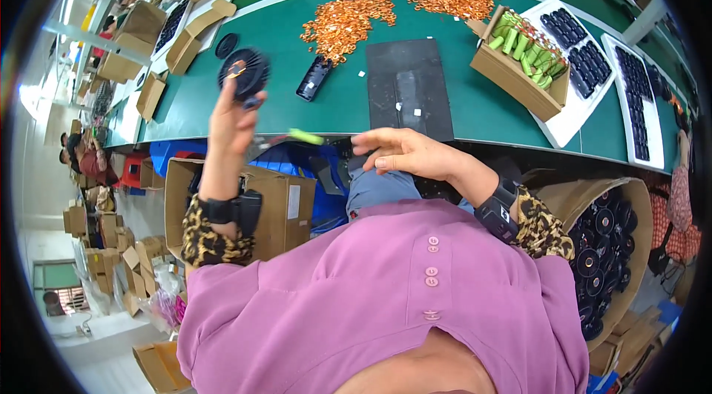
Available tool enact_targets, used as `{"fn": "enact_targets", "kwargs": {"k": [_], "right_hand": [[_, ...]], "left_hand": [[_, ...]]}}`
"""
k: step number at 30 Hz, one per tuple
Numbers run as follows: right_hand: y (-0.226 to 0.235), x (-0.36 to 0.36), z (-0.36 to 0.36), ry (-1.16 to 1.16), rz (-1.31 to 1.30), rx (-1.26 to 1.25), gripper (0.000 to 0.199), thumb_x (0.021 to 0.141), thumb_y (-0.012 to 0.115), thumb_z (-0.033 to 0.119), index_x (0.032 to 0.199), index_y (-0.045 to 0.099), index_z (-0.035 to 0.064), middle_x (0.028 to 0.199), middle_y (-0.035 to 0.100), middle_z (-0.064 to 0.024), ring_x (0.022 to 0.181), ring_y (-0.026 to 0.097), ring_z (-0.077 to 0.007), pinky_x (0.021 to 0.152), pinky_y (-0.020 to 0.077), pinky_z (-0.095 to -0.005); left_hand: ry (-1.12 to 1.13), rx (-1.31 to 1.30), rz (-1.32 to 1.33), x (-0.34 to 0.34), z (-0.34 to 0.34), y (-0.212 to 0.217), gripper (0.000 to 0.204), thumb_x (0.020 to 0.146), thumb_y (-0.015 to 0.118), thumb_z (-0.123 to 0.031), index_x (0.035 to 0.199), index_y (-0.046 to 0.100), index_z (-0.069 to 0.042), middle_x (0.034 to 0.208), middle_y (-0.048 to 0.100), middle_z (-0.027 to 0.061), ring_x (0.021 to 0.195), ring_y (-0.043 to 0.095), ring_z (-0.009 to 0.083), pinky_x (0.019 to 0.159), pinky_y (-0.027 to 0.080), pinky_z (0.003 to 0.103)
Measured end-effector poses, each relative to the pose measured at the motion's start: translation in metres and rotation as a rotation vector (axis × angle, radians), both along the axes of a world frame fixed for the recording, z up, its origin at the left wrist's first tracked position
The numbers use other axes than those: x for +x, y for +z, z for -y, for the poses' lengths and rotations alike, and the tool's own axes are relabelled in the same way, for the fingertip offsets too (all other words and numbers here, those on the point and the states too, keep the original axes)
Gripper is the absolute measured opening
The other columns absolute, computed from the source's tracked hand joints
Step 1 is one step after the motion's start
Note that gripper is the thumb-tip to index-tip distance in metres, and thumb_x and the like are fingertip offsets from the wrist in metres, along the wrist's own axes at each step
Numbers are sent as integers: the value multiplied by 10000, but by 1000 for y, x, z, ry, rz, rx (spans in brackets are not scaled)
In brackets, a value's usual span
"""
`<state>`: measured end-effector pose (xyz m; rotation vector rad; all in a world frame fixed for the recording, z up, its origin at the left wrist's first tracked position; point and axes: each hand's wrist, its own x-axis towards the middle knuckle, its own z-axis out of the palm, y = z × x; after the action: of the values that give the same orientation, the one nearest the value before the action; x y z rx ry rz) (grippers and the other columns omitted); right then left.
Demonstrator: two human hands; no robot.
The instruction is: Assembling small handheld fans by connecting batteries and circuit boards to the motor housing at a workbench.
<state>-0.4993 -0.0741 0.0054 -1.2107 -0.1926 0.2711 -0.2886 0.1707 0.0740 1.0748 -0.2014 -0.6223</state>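
Note:
My left hand (pixel 233 123) is raised over the table's near edge at the left, its fingers closed on a round black fan head (pixel 245 71) with an orange piece at its middle. Motion smears the fan head. A blurred light-green cylindrical battery (pixel 305 136) hangs in the air between my two hands; whether a wire joins it to the fan cannot be made out. To the right of the battery, my right hand (pixel 404 150) has its fingers stretched out and holds nothing. Beyond lie a black handle shell (pixel 314 80) and a dark flat mat (pixel 408 86) with small white bits.
Two heaps of orange ring-shaped parts (pixel 345 19) lie on the green table (pixel 285 116). At the right stand a carton (pixel 512 82) of green batteries and white trays (pixel 552 127) of black parts. Below are a box of black fan parts (pixel 601 245) and a carton (pixel 278 208).

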Motion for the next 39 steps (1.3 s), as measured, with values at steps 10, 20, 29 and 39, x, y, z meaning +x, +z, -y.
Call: {"fn": "enact_targets", "kwargs": {"k": [10,20,29,39], "right_hand": [[-3,-52,52,-189,-96,3,305,859,529,111,1145,543,6,982,613,-89,831,563,-117,738,448,-235],[47,-133,145,-963,-3,-661,194,818,572,131,974,635,33,787,637,-51,707,582,-100,636,462,-232],[28,-52,226,-995,-221,-1772,205,737,626,251,765,634,48,762,615,-134,726,590,-326,637,455,-401],[51,-136,159,-1241,357,-934,74,743,639,59,760,595,1,876,594,-76,800,564,-165,722,436,-266]], "left_hand": [[249,744,345,154,-133,8,374,809,635,-303,1093,539,-80,914,616,39,754,614,135,516,489,220],[274,1314,651,283,-191,-77,843,807,571,-448,1394,101,-67,1267,429,234,1019,534,371,827,434,445],[511,1943,1143,242,-63,-49,515,846,535,-307,1308,391,-131,1324,366,200,1204,372,360,966,353,423],[-521,366,1468,-127,245,53,369,774,629,-53,1137,569,-84,934,611,87,804,604,167,708,491,282]]}}
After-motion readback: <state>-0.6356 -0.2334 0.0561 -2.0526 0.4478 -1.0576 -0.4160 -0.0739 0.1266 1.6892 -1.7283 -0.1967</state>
